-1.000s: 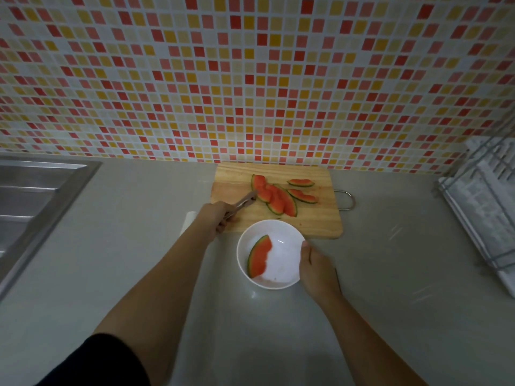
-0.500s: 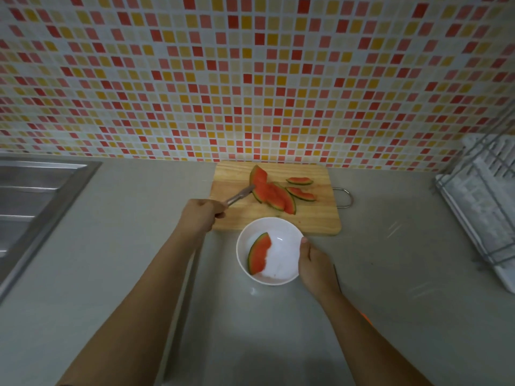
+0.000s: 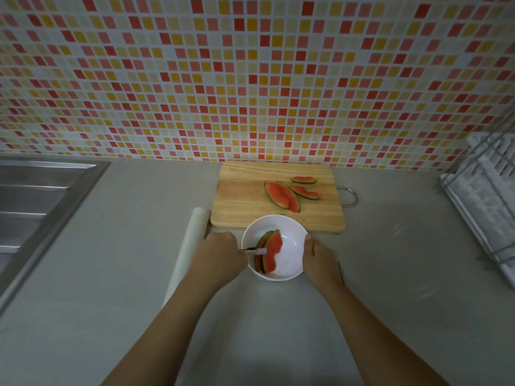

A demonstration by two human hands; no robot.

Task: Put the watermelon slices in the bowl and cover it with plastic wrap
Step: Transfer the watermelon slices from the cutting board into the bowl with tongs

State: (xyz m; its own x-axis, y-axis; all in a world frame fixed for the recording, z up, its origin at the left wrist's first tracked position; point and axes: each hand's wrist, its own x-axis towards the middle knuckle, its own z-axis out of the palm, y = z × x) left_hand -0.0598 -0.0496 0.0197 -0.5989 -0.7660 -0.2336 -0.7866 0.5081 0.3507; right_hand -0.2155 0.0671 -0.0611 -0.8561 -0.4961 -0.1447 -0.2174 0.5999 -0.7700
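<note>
Left hand (image 3: 220,254): closed round the handle of a slim utensil (image 3: 257,249). What kind of utensil cannot be told. Its tip reaches over the near-left rim and lies against the fruit inside the bowl.

Right hand (image 3: 317,254): grips the right side of the white bowl (image 3: 292,243), thumb hooked on the rim, steadying it on the grey counter (image 3: 390,274).

Deposited slices (image 3: 269,254): two, by the look of the rinds. They lean together against the left wall of the bowl, red flesh facing right.

Remaining slices (image 3: 281,196): three or four on the wooden cutting board (image 3: 245,201) just behind the bowl. Two overlap and two thinner ones lie beside them toward the wall.

Plastic wrap roll (image 3: 192,240): lies on the counter just left of the left hand, its far end touching or nearly touching the board corner. No film is drawn out.

Surroundings: steel sink (image 3: 33,204) at far left, wire dish rack (image 3: 487,204) at far right, mosaic tile wall (image 3: 250,79) behind.

Step in hand: transfer of slices, part done — the utensil seems about to let go of the latest piece.

Next move calls for: freeing the tip without dragging the leaning pair over, then going back to the board for the overlapped slices; wrapping waits until the board is cleared
</note>
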